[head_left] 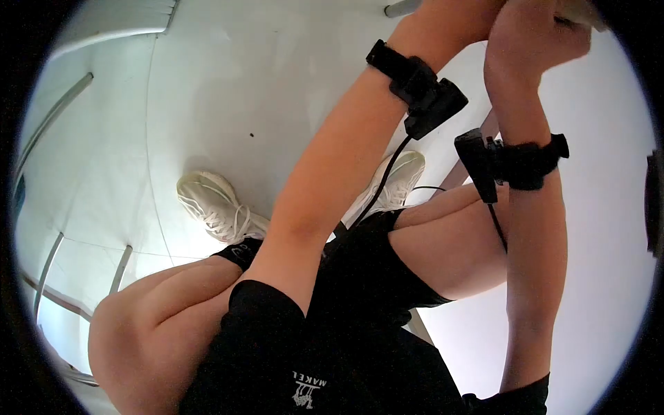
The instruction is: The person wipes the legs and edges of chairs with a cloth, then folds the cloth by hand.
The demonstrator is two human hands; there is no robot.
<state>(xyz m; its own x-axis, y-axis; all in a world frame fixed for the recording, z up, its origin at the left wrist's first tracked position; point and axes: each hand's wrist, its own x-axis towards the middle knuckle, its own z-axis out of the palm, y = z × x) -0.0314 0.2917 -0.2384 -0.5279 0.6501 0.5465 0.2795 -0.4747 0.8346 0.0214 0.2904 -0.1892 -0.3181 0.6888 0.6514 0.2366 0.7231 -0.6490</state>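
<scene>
My right hand (532, 45) is at the upper right, its fingers curled around a beige-grey thing (584, 12) that the top edge cuts off; I cannot make out what it is. My left hand (477, 14) reaches the top edge beside my right hand, where its fingers are hidden or out of view. A black strap with a box-like device (432, 104) sits on my left forearm. Another such device (508, 162) is on my right forearm. Black cables run down from both.
Below are my bare legs, black shorts and pale lace-up shoes (214, 207) on a light floor (228, 90). Curved metal legs (52, 124) of furniture stand at the left, with a pale seat edge (117, 21) above. A white surface (602, 242) lies at the right.
</scene>
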